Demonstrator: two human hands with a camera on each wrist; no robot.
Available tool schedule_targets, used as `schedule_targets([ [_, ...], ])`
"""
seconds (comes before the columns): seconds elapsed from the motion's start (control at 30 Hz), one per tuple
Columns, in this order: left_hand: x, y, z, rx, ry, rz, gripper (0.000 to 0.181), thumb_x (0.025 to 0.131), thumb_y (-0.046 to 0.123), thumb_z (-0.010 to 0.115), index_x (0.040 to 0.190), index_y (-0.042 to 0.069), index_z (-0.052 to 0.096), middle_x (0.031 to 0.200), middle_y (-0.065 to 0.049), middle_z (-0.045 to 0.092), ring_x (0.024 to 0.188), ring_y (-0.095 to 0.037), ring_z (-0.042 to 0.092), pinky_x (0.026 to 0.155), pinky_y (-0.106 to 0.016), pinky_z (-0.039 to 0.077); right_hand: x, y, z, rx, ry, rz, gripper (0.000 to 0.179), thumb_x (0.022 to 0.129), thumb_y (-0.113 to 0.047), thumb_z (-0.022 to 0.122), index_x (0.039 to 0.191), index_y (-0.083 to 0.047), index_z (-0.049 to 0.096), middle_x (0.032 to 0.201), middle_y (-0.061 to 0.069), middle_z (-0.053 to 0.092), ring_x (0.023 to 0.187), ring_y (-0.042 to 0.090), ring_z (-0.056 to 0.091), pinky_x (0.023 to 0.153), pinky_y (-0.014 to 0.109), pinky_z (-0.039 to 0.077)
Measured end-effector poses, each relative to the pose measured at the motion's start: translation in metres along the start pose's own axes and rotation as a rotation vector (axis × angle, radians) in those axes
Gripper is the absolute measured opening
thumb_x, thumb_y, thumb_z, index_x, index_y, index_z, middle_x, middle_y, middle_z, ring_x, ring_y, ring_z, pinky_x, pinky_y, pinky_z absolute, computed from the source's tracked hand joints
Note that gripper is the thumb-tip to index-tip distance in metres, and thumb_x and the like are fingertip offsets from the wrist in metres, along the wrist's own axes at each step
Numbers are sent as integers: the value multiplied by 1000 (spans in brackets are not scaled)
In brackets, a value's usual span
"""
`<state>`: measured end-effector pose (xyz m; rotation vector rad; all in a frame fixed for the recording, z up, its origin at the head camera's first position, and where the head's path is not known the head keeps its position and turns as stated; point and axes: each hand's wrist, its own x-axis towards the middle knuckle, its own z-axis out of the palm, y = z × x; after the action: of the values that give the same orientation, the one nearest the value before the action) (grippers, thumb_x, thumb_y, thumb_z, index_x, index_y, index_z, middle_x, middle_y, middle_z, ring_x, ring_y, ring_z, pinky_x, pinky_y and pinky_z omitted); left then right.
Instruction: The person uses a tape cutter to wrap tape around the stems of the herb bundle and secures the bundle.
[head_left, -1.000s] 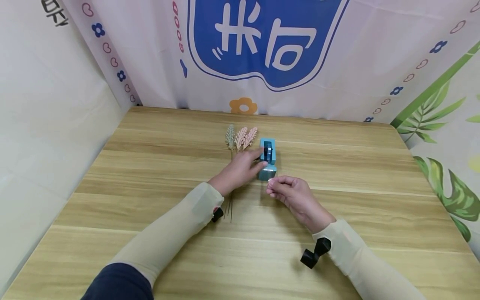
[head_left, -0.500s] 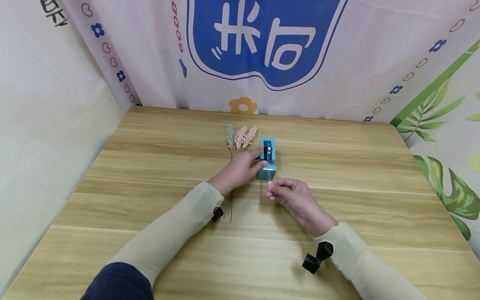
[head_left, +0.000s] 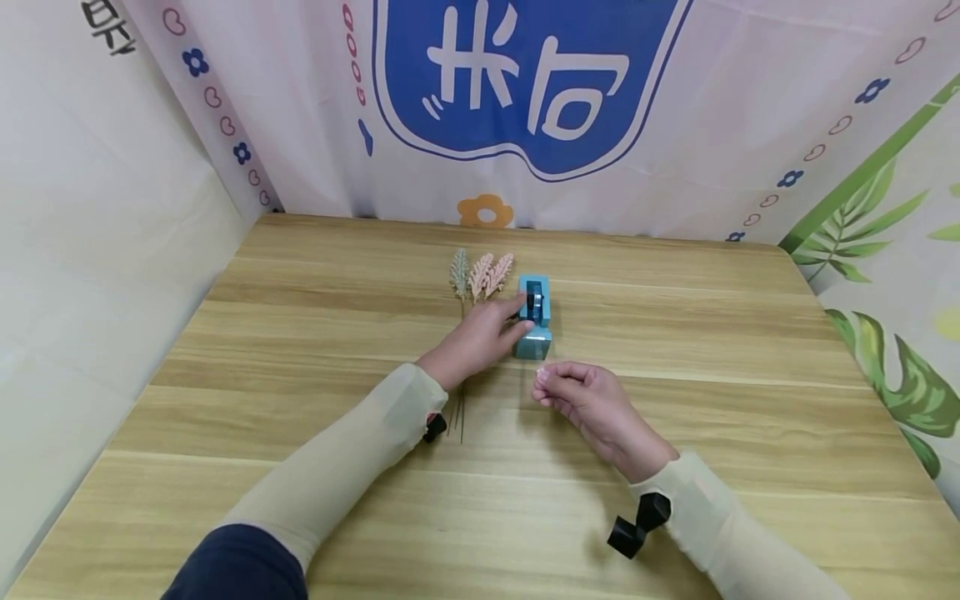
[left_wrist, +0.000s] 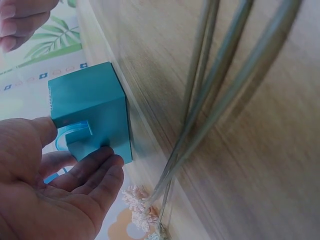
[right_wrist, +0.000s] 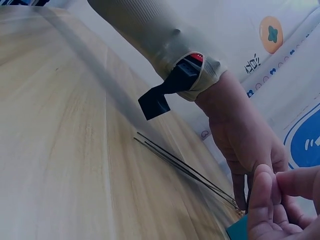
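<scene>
A blue-teal tape dispenser [head_left: 534,343] stands on the wooden table. My left hand [head_left: 478,340] holds it from the left, with thumb and fingers against its body; in the left wrist view the fingers lie along the side of the dispenser [left_wrist: 90,95]. Just in front of it, my right hand [head_left: 592,408] pinches the end of a clear strip of tape [head_left: 539,360] between thumb and forefinger. The strip runs from the dispenser's front edge to those fingertips. In the right wrist view the right hand [right_wrist: 270,205] overlaps most of the dispenser [right_wrist: 239,229].
Beside the dispenser lie artificial flower sprigs, a grey-green one [head_left: 459,271] and pink ones [head_left: 491,275]. Their thin stems [head_left: 457,417] pass under the left hand toward the front. A printed cloth [head_left: 315,125] hangs behind the table's back edge.
My right hand has drawn slightly back toward the table's front, so the tape strip between it and the dispenser is longer. The left hand and the dispenser have stayed nearly still.
</scene>
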<state>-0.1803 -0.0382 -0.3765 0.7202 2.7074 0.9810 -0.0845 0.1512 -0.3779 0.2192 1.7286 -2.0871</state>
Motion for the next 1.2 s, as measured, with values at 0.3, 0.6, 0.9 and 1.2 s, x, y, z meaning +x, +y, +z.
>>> schedule_targets([
  [0.3,0,-1,0,2,4,-5,59,109,31,57,159,5,39,163,-13,44,147,-29,51,121,-42,43,-5,2,1,15,-6,2,11,104,-6,62,109,1,69,94,0,76,86,7,72,84,20,60],
  [0.6,0,0,1,-3,6,-14,60,109,31,57,159,6,39,164,-12,43,149,-29,49,122,-41,42,-11,5,1,-1,-13,-4,12,104,-8,63,109,1,69,95,0,75,87,7,71,84,20,60],
  [0.9,0,0,1,-2,10,-4,60,109,32,57,159,6,39,164,-12,43,149,-28,48,122,-41,42,-14,8,2,21,-15,-10,10,104,-5,62,109,1,68,92,-1,75,85,7,72,83,20,60],
  [1.2,-1,1,0,-7,3,-1,59,109,31,57,159,5,39,165,-12,42,150,-28,46,122,-41,41,-17,12,4,12,-39,-14,7,104,-4,61,107,-1,67,91,-3,74,85,7,72,83,21,60],
])
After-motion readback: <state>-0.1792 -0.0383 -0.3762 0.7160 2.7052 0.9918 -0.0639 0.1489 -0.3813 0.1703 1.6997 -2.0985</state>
